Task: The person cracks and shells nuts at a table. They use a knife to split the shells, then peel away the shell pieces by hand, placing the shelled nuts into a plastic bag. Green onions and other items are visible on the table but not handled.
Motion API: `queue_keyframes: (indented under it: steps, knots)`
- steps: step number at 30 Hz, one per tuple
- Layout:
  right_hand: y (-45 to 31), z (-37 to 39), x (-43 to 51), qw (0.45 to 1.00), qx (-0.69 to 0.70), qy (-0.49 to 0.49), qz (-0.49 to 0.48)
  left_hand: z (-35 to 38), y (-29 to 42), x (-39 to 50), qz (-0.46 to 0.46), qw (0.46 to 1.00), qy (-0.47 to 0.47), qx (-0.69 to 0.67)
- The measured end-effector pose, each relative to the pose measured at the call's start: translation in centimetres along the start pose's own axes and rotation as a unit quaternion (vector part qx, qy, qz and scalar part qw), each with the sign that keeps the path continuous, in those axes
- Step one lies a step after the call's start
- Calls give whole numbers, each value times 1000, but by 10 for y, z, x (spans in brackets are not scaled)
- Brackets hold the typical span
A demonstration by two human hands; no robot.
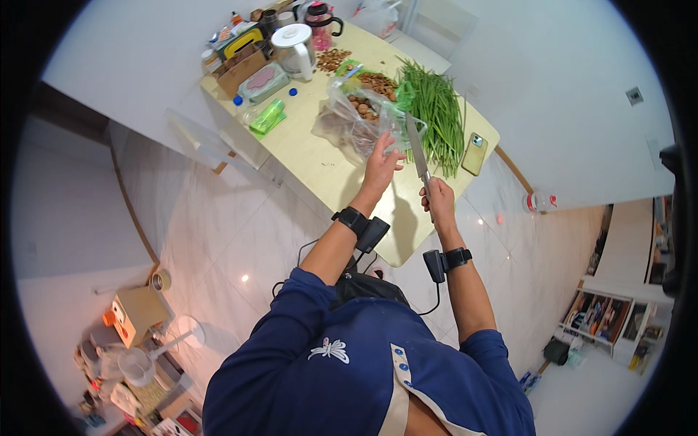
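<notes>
My right hand (438, 200) grips the handle of a kitchen knife (416, 144), whose long blade points away from me over the table. Fingers apart, my left hand (383, 166) hovers at the near edge of a clear plastic bag (354, 128); whether it touches the bag I cannot tell. Walnuts (364, 108) show inside the bag's mouth. A large heap of long green stalks, looking like garlic chives (439, 117), lies just right of the blade. Behind the bag, walnut shells (377, 84) rest on green plastic.
The pale table (305, 141) carries a phone (474, 154) near its right edge. Farther back stand a white-lidded pitcher (294, 52), a pink bottle (320, 27), a wipes pack (264, 83) and a cardboard box (241, 71). A plastic bottle (540, 202) lies on the floor at right.
</notes>
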State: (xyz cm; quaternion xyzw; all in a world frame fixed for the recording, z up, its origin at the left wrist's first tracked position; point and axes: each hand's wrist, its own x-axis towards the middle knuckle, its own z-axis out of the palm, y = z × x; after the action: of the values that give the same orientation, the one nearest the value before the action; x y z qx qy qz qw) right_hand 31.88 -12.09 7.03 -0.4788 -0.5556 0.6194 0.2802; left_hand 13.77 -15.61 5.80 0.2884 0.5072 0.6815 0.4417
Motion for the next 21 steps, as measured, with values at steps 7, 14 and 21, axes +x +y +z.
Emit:
queue_keyframes:
  steps: [7,14,21]
  knots:
    - [-1,4,17,1000,13,-25,9,-3,-9,-3,-14,999,42,-14]
    - [-1,-13,42,996,-21,-89,1,2,-19,-14,4,994,109,-9]
    - [-3,-64,75,982,-21,-187,-25,39,-30,-44,52,971,230,34]
